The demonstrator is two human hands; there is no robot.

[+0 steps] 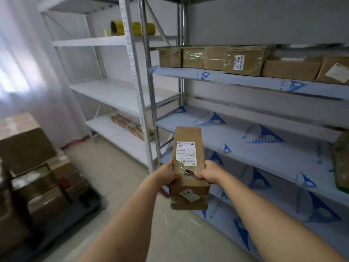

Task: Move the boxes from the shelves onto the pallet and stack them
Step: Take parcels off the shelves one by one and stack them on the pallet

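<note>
I hold a long, narrow brown cardboard box [187, 146] with a white shipping label out in front of me, over the floor. My left hand [167, 177] grips its left side and my right hand [207, 172] grips its right side, near its near end. At the lower left, a dark pallet [75, 214] carries several stacked brown boxes [37, 178]. A row of brown boxes [243, 60] stands on the upper shelf [245, 81] of the rack on the right.
The right rack's lower shelves [264, 148] are covered in blue-printed white film; a greenish package [341, 161] sits at the far right edge. A white rack [117, 95] behind holds yellow rolls [132, 28] up top and flat brown parcels [130, 125] low down. Tiled floor lies between.
</note>
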